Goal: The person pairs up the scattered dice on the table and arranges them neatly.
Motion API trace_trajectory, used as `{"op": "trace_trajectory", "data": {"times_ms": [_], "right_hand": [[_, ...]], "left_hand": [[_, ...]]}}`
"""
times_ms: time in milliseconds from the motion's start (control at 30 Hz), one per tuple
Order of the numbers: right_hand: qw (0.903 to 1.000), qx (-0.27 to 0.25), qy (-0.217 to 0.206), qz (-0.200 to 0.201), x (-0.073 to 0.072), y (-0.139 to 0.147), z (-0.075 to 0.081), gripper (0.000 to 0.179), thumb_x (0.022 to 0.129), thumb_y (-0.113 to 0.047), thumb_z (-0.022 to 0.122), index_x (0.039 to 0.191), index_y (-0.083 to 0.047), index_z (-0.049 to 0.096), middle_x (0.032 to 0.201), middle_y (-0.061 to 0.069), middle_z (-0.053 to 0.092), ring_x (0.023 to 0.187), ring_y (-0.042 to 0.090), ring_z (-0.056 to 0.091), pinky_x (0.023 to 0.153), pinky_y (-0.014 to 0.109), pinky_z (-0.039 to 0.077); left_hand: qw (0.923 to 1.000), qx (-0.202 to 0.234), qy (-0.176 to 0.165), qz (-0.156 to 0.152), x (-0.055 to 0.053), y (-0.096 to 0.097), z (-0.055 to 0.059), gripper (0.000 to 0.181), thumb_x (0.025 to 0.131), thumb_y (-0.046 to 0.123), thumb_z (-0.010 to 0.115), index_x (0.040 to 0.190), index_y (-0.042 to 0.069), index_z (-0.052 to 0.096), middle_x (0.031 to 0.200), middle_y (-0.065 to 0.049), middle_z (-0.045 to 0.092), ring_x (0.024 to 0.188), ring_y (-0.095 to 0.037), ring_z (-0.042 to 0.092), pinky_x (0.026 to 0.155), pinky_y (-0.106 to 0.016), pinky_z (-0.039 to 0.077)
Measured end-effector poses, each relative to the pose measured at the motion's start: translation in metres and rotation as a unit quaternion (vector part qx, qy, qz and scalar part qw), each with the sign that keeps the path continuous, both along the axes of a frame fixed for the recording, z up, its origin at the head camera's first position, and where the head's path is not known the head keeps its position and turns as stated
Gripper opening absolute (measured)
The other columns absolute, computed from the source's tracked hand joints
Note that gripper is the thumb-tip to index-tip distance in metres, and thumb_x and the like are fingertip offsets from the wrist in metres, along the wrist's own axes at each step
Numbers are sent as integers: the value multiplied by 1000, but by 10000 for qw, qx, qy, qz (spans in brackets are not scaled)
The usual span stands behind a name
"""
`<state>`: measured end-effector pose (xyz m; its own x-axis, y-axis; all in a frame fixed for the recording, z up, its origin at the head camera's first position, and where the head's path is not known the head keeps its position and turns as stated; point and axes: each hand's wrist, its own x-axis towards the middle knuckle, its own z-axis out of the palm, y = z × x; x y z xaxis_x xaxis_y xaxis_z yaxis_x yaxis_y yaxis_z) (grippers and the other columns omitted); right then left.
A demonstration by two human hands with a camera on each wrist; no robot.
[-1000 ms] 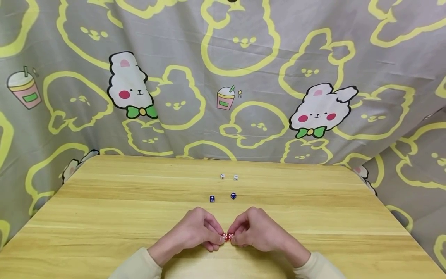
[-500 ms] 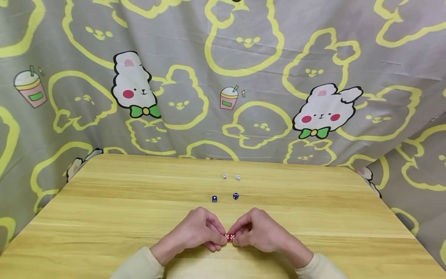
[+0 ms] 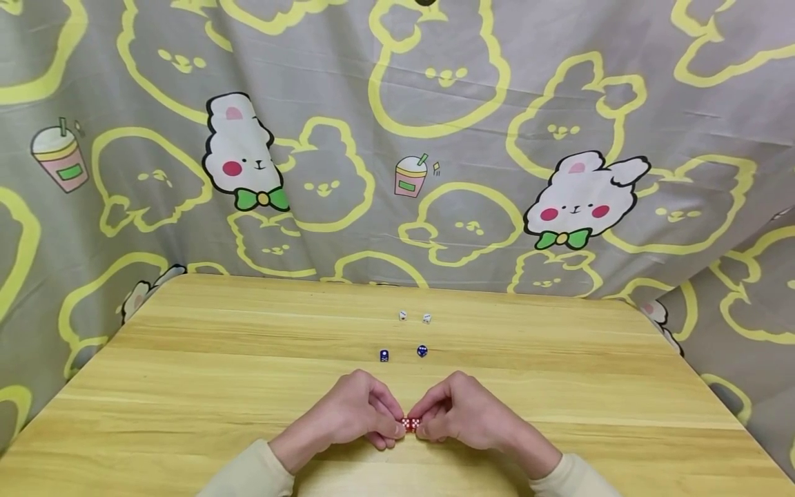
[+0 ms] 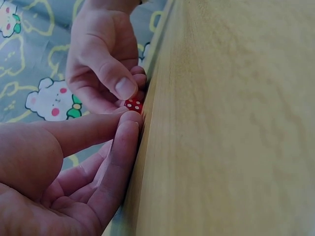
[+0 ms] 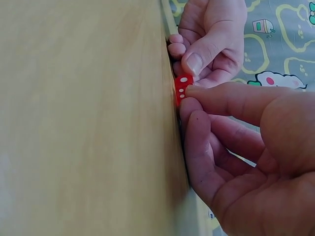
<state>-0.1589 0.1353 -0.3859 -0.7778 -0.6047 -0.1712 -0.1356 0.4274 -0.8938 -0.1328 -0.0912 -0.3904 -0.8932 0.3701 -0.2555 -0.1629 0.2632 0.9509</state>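
Two red dice with white pips sit side by side on the wooden table near its front. My left hand (image 3: 355, 413) pinches the left red die (image 3: 406, 423) between thumb and fingertips. From the other side, my right hand (image 3: 464, 417) grips the right red die (image 3: 416, 424) the same way. Both hands meet at the dice, their fingertips covering the outer sides. In the left wrist view a red die face (image 4: 133, 104) with white pips shows between the two hands. The right wrist view also has a red die (image 5: 182, 87) at the fingertips.
Beyond the hands lie two blue dice, the left one (image 3: 384, 355) and the right one (image 3: 422, 351), set apart. Farther back are two small white dice, left (image 3: 402, 315) and right (image 3: 426, 318). A grey patterned curtain (image 3: 348, 90) hangs behind the table (image 3: 205, 386).
The two red dice sit a little more squarely against each other than a second ago. Both hands keep their grip with hardly any motion; the head view has shifted slightly.
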Motion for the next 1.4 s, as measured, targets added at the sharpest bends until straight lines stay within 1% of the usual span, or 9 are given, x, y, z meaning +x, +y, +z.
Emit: {"op": "trace_trajectory", "data": {"times_ms": [200,400,567,767,967,1167,1400], "right_hand": [[9999,-12,-158,-37,-2,1,1,13,84,-4,85,97,-8,84,74,1,74,66,7,60,58,17,48],[9994,-152,-320,-62,-2,2,0,15,83,-2,85,98,-5,83,79,7,77,69,9,64,60,18,52],[9986,-241,-461,-54,-3,3,-1,16,83,-2,85,99,-3,82,81,9,78,71,9,66,62,19,55],[9982,-281,-528,-10,-5,5,-2,16,83,-2,85,99,-2,82,83,10,79,72,9,68,63,19,57],[9979,-305,-564,-5,-5,5,-1,17,83,-1,85,100,-2,82,83,10,79,72,8,68,63,18,57],[9978,-307,-586,0,-5,6,-1,16,84,-1,84,100,-1,82,82,10,79,71,8,68,63,18,57],[9977,-299,-607,-4,-5,5,-1,16,84,-2,85,100,-2,82,83,11,79,71,9,69,63,19,57]], "left_hand": [[10000,27,-6,-11,0,-1,0,13,81,-5,84,90,-2,76,74,-13,77,61,-14,73,60,-30,65],[10000,61,-28,-47,0,-1,1,13,80,-6,84,90,-3,76,74,-12,77,61,-15,74,60,-30,65],[9999,60,-88,-30,0,-1,1,13,80,-5,84,90,-3,76,74,-12,77,61,-15,73,60,-30,65],[9999,75,-67,-18,0,-1,2,13,80,-5,84,90,-3,76,74,-11,77,60,-14,73,59,-29,65],[9999,152,-62,-32,1,-1,2,12,82,-5,84,91,-4,76,74,-12,77,60,-13,72,59,-29,65],[9999,132,-44,-28,1,0,2,12,81,-5,85,91,-3,76,74,-12,77,60,-13,72,59,-29,65],[9999,134,-98,-23,0,-1,3,13,82,-4,85,92,-3,76,74,-12,77,60,-13,72,59,-29,65]]}}
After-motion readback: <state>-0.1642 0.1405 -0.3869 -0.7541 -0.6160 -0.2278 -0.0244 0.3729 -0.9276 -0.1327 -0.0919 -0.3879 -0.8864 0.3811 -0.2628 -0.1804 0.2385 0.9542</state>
